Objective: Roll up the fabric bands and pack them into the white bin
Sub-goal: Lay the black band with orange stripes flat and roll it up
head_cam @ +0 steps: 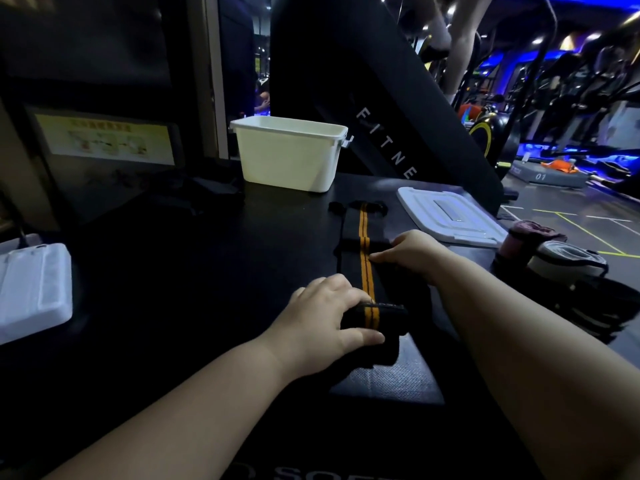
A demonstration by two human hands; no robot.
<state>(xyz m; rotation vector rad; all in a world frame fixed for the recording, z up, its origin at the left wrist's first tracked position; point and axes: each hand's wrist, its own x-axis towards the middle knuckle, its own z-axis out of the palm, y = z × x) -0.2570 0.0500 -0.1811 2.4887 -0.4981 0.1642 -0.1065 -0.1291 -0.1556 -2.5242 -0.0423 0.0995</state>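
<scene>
Fabric band: a black strip with two orange stripes down its middle (364,268), lying flat on the dark padded surface (207,271), in front of the person and a little right of centre.
Long axis: runs straight away from the person, its far end pointing just to the right of the white bin's near right corner; the stripes follow the same line.
Near end: wound into a short thick roll (375,318) lying crosswise to the strip, so the stripes wrap over its top.
Far end: stops short of the bin, beside some small black pieces (356,206) that are too dark to make out.
Left hand: (325,313) curled over the roll, fingers across its top and far side, thumb along the near side, gripping it.
Right hand: (412,252) laid on the unrolled stretch further along, fingers fairly straight and pointing left across the stripes, pressing the strip down without closing round it.
White bin: (289,154) upright at the back of the surface, top open, well apart from both hands.
Lid: white (450,216), flat on the surface to the right of the strip.
Other bands: a loose heap, pinkish, pale and black (554,261), at the right edge.
Left edge: a flat white box (33,285).
</scene>
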